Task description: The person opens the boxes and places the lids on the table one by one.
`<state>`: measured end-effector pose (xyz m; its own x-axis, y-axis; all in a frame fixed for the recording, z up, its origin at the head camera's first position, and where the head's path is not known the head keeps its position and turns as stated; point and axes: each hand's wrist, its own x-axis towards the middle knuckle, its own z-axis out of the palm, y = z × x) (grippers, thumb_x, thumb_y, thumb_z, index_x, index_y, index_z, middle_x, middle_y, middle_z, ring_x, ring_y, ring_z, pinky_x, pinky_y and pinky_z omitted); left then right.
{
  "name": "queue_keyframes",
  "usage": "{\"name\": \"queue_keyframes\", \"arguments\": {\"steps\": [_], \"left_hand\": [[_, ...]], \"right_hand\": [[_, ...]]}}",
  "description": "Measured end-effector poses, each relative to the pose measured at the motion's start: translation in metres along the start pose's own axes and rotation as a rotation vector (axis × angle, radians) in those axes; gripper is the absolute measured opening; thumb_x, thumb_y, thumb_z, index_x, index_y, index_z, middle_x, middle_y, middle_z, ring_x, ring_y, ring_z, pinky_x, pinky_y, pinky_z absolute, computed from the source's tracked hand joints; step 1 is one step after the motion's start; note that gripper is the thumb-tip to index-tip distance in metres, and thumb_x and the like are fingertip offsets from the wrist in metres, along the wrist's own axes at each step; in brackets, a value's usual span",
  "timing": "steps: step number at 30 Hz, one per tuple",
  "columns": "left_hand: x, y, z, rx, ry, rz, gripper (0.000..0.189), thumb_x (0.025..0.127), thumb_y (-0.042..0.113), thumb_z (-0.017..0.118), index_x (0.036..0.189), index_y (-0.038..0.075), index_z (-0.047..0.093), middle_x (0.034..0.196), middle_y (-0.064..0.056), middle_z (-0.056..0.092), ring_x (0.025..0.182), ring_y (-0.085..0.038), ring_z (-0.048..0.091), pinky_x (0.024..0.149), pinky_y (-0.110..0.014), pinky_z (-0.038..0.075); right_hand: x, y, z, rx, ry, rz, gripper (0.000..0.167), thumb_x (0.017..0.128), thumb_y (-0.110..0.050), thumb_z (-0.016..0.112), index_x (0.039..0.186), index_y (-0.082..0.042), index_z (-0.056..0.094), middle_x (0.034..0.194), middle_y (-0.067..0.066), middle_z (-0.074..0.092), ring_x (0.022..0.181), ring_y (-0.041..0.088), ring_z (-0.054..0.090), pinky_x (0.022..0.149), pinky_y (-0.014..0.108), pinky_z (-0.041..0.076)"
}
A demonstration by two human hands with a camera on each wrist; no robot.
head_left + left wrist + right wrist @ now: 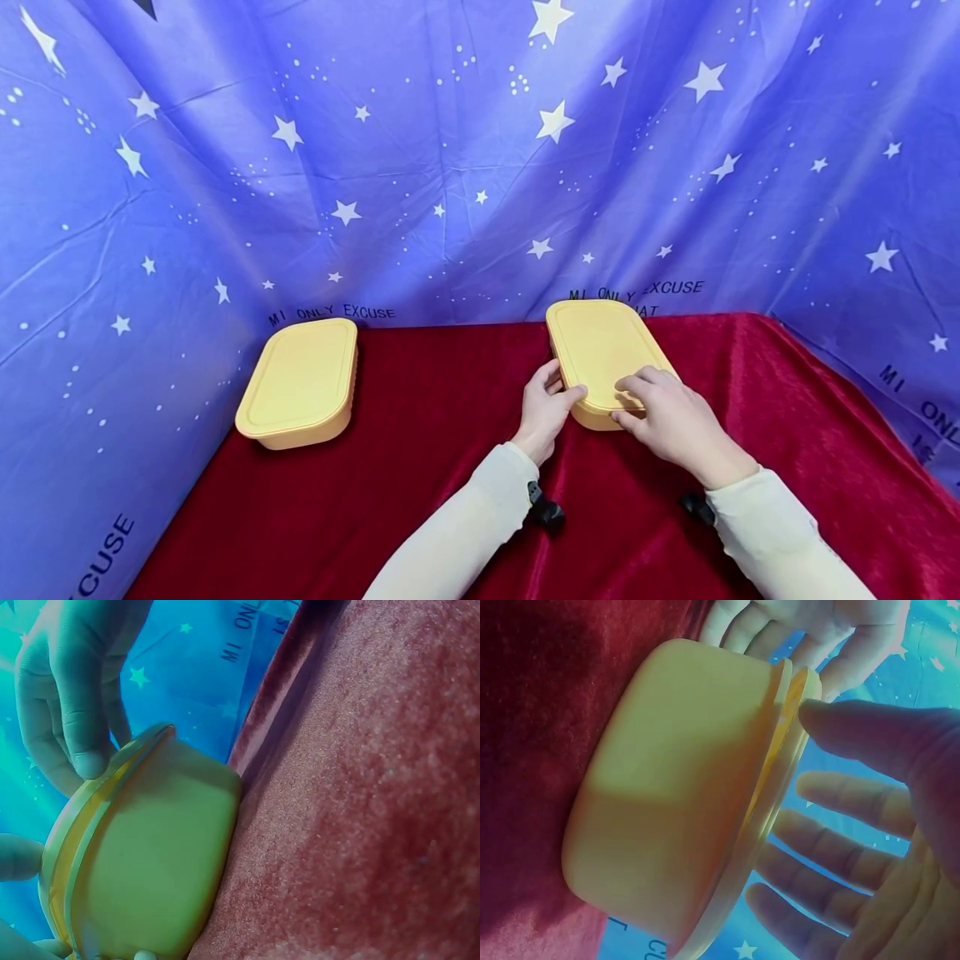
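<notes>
Against left grip [544, 413], under right grip [673, 418], yellow box [600, 342]

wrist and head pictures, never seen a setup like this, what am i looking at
No machine here: these are a person's left hand and right hand, both bare. The wide picture comes from a head-worn camera looking down; the close ones from the left wrist's camera and right wrist's camera. On the red cloth sit a left box and a right box, both yellow and lidded. The left hand holds the right box at its near left corner; the right hand's thumb touches its lid, which looks partly raised close up.
</notes>
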<state>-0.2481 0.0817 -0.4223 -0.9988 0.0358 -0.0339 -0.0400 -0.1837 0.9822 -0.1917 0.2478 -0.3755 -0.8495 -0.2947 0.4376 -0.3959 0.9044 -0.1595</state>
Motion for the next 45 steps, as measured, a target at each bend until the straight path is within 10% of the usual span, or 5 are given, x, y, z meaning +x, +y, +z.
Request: {"name": "queue_keyframes", "arguments": {"steps": [45], "left_hand": [[-0.0004, 0.0011, 0.0010, -0.016, 0.001, -0.003, 0.058, 0.075, 0.002, 0.074, 0.130, 0.010, 0.056, 0.123, -0.004, 0.058, 0.113, -0.022, 0.051, 0.091, -0.032, 0.048]], "right_hand": [[0.0005, 0.0055, 0.0095, -0.098, 0.076, -0.235, 0.025, 0.068, -0.002, 0.080, 0.079, -0.012, 0.059, 0.077, -0.002, 0.049, 0.072, 0.021, 0.049, 0.060, 0.036, 0.043]]}}
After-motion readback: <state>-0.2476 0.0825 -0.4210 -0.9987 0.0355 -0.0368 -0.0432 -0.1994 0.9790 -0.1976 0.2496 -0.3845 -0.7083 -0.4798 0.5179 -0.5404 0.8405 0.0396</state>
